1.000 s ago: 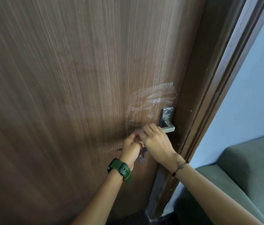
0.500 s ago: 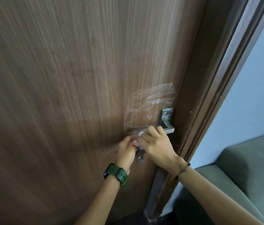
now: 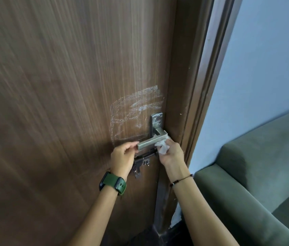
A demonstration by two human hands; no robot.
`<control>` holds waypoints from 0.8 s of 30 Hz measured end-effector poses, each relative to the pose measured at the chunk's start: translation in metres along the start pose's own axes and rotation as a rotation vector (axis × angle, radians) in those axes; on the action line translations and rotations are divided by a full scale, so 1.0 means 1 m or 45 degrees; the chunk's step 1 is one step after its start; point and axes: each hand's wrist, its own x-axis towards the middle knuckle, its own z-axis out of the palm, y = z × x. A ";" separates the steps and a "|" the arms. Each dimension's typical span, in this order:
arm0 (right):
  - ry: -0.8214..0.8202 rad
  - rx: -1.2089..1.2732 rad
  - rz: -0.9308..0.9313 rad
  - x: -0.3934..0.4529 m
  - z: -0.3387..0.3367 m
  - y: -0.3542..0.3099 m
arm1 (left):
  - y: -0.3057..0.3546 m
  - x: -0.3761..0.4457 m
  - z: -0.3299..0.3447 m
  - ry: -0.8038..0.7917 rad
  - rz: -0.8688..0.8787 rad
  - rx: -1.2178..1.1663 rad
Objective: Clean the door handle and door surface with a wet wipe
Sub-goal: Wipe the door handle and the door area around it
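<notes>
A brown wood-grain door point(image 3: 60, 103) fills most of the view, with white streaky smears point(image 3: 136, 110) above a silver lever handle point(image 3: 151, 140). My left hand point(image 3: 123, 158), with a green watch on the wrist, pinches the free end of the handle. My right hand point(image 3: 173, 153) holds a crumpled white wet wipe point(image 3: 162, 145) pressed under the handle near its pivot. A bunch of dark keys point(image 3: 140, 166) hangs from the lock just below the handle, between my hands.
The dark door frame point(image 3: 202, 86) runs along the right of the door. Beyond it are a pale blue wall point(image 3: 264, 59) and a green sofa point(image 3: 255, 174) at the lower right, close to my right arm.
My right hand has slid right along the handle, uncovering the lever and showing the wipe. My left hand has shifted to the lever's free end. The keys are now exposed.
</notes>
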 end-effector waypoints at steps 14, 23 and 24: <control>-0.176 -0.148 0.340 -0.011 -0.005 0.029 | 0.004 -0.005 -0.006 -0.059 -0.103 -0.255; -0.251 -0.140 0.407 -0.014 0.000 0.028 | -0.003 -0.004 -0.019 -0.045 -0.059 -0.243; -0.242 -0.090 0.385 -0.013 0.000 0.021 | -0.005 -0.003 -0.020 -0.034 -0.058 -0.213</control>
